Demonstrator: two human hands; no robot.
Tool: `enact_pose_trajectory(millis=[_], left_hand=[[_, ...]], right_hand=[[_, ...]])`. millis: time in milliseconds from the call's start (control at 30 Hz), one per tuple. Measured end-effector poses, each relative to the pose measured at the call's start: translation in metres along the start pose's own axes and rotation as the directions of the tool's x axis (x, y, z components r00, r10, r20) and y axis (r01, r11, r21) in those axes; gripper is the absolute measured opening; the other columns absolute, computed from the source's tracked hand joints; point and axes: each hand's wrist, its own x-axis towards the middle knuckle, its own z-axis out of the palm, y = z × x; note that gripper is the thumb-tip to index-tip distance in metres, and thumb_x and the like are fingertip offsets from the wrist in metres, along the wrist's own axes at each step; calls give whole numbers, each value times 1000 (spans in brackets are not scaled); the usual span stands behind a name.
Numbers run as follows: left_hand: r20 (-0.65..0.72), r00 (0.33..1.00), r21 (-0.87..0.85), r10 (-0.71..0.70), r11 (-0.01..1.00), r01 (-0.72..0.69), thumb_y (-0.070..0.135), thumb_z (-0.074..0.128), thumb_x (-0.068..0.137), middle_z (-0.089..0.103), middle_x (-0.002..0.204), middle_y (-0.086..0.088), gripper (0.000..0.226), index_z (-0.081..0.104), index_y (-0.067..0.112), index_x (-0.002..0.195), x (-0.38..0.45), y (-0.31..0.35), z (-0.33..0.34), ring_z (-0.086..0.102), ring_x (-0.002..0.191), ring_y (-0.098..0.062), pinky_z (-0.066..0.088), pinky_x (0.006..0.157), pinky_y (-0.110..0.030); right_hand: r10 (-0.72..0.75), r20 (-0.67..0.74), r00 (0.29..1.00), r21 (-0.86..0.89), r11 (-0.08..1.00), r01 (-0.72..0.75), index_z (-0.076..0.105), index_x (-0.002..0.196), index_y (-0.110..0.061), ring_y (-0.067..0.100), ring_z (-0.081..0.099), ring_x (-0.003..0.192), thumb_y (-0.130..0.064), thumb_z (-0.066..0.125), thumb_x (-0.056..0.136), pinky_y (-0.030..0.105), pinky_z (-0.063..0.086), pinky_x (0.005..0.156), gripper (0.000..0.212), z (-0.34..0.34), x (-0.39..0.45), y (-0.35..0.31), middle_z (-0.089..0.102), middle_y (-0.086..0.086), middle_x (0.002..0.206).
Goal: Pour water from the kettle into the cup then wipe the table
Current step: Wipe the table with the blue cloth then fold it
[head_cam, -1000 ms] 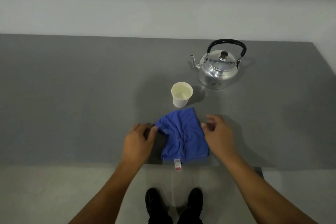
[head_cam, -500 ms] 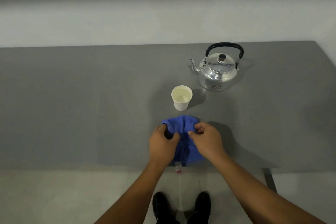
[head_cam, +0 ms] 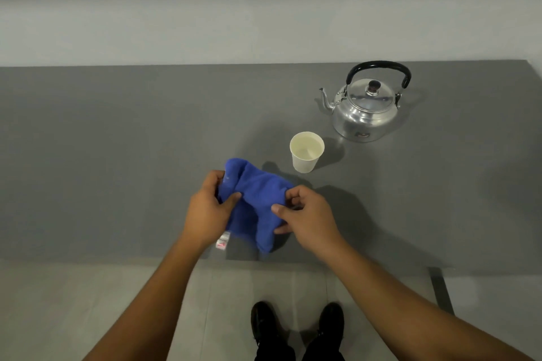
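Observation:
A blue cloth (head_cam: 255,199) with a small white tag is bunched and lifted a little above the grey table (head_cam: 117,155), near its front edge. My left hand (head_cam: 209,212) grips its left side and my right hand (head_cam: 308,217) pinches its right side. A white paper cup (head_cam: 306,152) with water in it stands just beyond the cloth to the right. The shiny metal kettle (head_cam: 366,108) with a black handle stands upright behind the cup, spout pointing left.
A pale wall runs along the table's far edge. The table's right corner is near the kettle. Below the front edge are a light floor and my two black shoes (head_cam: 296,328).
Both hands came together from the cloth's sides, gathered it into a bunch and raised it off the table, shifting slightly left. Cup and kettle have not moved.

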Motion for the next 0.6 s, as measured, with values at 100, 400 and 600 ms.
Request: enact_pose_trajectory(millis=[100, 400, 600], left_hand=[[79, 997, 179, 0, 984, -14, 14, 66, 94, 70, 93, 6, 29, 56, 27, 117, 19, -17, -18, 68, 84, -16, 47, 66, -22], [134, 977, 654, 166, 726, -213, 16, 66, 91, 59, 128, -9, 41, 58, 17, 130, 42, -47, -14, 52, 112, -36, 42, 89, -47], [-42, 932, 600, 359, 755, -264, 15, 69, 89, 53, 123, -7, 34, 60, 20, 121, 16, -40, 0, 46, 109, -30, 43, 90, -43]], right_hand=[[68, 30, 997, 47, 996, -69, 66, 93, -16, 21, 77, 78, -9, 79, 86, 42, 66, 66, 16, 29, 4, 6, 72, 7, 96], [-25, 125, 992, -303, 951, 62, 73, 102, -19, 1, 70, 79, -17, 72, 90, 10, 55, 74, 13, 45, 6, 28, 72, -10, 91], [-475, 233, 848, -728, 493, 476, 72, 108, -18, 19, 58, 109, -16, 68, 81, 34, 51, 93, 28, -46, 6, 43, 66, -2, 111]])
